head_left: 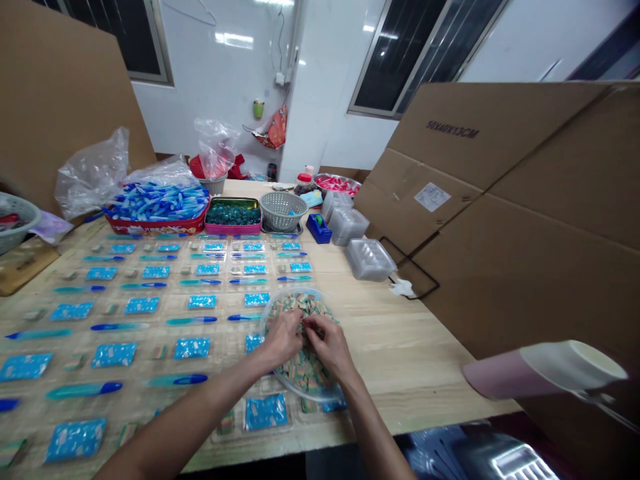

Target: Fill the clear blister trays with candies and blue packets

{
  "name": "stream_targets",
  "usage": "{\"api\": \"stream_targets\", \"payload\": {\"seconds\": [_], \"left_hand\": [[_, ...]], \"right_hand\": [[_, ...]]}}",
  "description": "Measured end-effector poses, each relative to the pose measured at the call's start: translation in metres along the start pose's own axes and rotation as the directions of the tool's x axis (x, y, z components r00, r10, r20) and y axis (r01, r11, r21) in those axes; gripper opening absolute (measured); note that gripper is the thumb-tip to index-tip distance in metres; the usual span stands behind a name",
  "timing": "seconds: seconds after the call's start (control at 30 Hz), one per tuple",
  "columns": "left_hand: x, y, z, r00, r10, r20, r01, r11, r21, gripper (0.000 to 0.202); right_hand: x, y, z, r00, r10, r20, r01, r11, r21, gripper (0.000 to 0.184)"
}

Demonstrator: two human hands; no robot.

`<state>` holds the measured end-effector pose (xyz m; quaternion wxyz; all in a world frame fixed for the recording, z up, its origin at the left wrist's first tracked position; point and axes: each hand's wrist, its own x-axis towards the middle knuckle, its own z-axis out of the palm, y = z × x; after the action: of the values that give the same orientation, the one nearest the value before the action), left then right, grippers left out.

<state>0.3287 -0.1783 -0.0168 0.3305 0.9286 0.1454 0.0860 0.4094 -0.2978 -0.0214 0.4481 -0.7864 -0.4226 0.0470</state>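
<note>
A round clear plastic bowl (300,395) full of small striped blocks (306,373), which look like erasers, sits over the near right end of the rows of trays. Both hands are in it, close together over the heap. My left hand (286,337) is closed, its fingertips down among the blocks. Beside it, my right hand (326,339) has thumb and fingers pinched together. Whatever the fingertips hold is too small and hidden to make out. Around the bowl lie clear plastic trays with blue patterned packets (266,412), blue pens (185,379) and single striped blocks (227,421).
Behind the trays stand a red tin (155,229) heaped with blue pens, a pink tin (233,229) of teal pieces and a grey basket (283,210). Stacked clear trays (370,259) and a blue tape dispenser (319,229) are right. Cardboard (540,267) and a pink tumbler (515,371) flank the table's right edge.
</note>
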Motion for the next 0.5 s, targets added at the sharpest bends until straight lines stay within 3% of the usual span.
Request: {"api": "stream_targets", "payload": {"seconds": [0.5], "left_hand": [[-0.0004, -0.0033, 0.0038, 0.999, 0.037, -0.027, -0.038, 0.998, -0.046, 0.025]], "right_hand": [[0.0051, -0.0019, 0.0044, 0.999, 0.025, 0.033, -0.022, 0.996, -0.092, 0.02]]}}
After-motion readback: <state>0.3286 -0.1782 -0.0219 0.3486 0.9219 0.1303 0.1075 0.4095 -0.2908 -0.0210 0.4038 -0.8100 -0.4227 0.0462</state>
